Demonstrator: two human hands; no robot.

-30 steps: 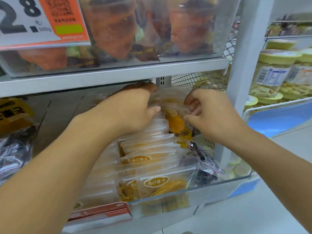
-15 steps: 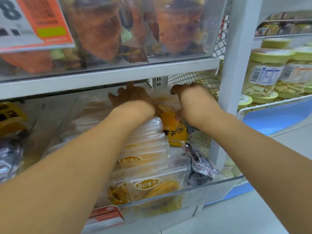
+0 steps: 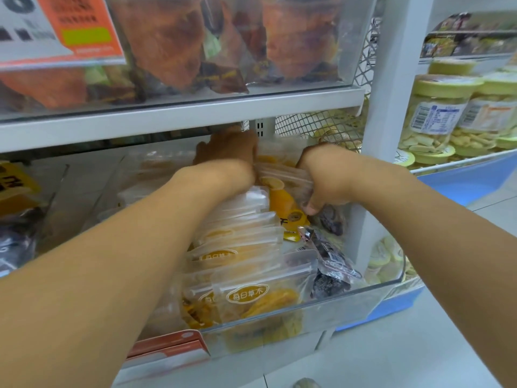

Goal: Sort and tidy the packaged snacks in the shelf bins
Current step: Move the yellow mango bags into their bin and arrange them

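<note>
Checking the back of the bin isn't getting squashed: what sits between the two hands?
In the head view, a clear packet of orange dried fruit spans the gap between the left hand and the right hand, which grips its edge.

Both hands reach deep into the clear bin (image 3: 349, 301) under the white shelf (image 3: 179, 119). The left hand (image 3: 226, 152) presses on the row of mango packets (image 3: 240, 247); the right hand (image 3: 327, 177) grips one clear packet (image 3: 282, 175) by its top edge. Dark-fruit packets (image 3: 330, 256) lie beside the row.

Shelf edge (image 3: 179, 116) hangs low over packed pouches (image 3: 240, 247); gap above seems narrow.
</note>
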